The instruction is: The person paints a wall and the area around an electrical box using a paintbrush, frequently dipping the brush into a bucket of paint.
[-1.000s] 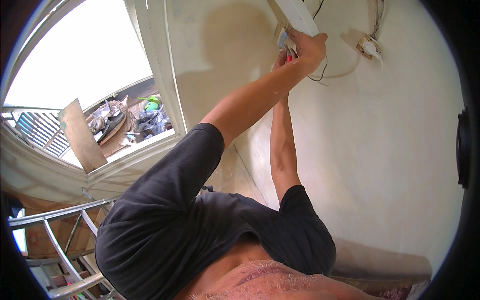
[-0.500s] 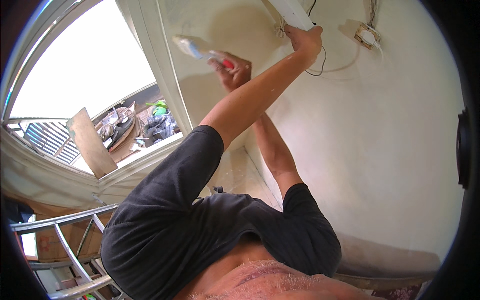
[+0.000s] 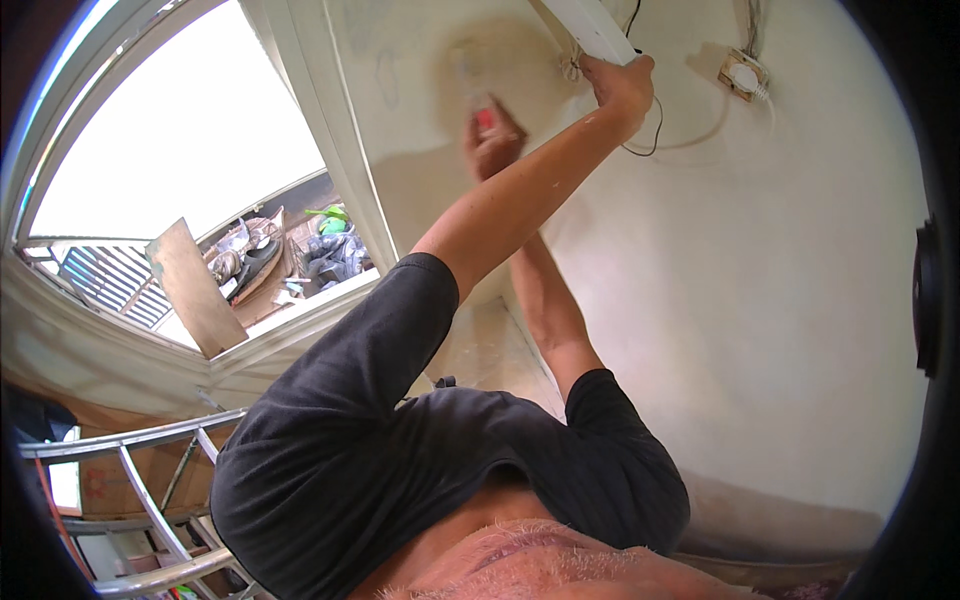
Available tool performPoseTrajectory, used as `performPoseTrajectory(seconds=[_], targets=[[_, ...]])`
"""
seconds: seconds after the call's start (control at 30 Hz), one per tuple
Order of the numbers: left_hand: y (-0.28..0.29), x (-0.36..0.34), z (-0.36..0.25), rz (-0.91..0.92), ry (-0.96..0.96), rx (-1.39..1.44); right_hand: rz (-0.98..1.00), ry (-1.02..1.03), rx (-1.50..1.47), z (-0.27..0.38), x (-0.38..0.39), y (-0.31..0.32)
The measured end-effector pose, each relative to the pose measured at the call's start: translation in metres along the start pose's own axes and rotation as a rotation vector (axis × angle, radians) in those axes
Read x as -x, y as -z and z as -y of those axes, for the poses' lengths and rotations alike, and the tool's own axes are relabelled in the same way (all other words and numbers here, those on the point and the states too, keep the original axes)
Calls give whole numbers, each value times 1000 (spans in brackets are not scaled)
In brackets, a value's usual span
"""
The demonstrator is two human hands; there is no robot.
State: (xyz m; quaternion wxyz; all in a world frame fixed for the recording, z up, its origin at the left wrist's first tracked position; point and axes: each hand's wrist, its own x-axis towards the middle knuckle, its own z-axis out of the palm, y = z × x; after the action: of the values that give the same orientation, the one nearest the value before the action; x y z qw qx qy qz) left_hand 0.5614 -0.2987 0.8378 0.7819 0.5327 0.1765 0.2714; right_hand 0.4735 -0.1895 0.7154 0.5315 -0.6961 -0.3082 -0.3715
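Observation:
My left hand (image 3: 622, 88) reaches across to the upper right. Its fingers close round the lower end of a long white bar-shaped fitting (image 3: 592, 30), which runs out of the top of the view with a thin black cable beside it. Behind my left forearm, my right arm rises to the upper wall. There my right hand (image 3: 495, 140) is closed on a paintbrush (image 3: 485, 119). The red part of its handle shows at my fingers, while the bristle end is smeared by motion against the cream wall (image 3: 400, 120).
A socket with a white plug (image 3: 745, 77) sits on the wall at upper right. At left, a window (image 3: 180, 130) opens onto a ledge with a board (image 3: 195, 285), bags and clutter. A metal ladder (image 3: 150, 505) stands at lower left. A dark round object (image 3: 928, 298) is at the right edge.
My right hand has swung the paintbrush rightward, from pointing left to roughly upward. My left hand keeps its grip on the white fitting. The whole view has shifted slightly.

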Motion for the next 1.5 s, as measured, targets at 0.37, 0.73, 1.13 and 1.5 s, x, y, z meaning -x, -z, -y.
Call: performPoseTrajectory(seconds=[0.37, 0.73, 1.13, 1.5], targets=[[-5, 7, -9, 14, -70, 35, 92, -94, -248, 15, -25, 18], [-12, 12, -10, 69, -45, 12, -516, 65, -200, -85, -50, 21], [-21, -9, 7, 57, -55, 113, 146, 120, -448, 22, -32, 19], [-47, -4, 12, 207, 70, 76, -432, 76, 103, -129, -75, 51]])
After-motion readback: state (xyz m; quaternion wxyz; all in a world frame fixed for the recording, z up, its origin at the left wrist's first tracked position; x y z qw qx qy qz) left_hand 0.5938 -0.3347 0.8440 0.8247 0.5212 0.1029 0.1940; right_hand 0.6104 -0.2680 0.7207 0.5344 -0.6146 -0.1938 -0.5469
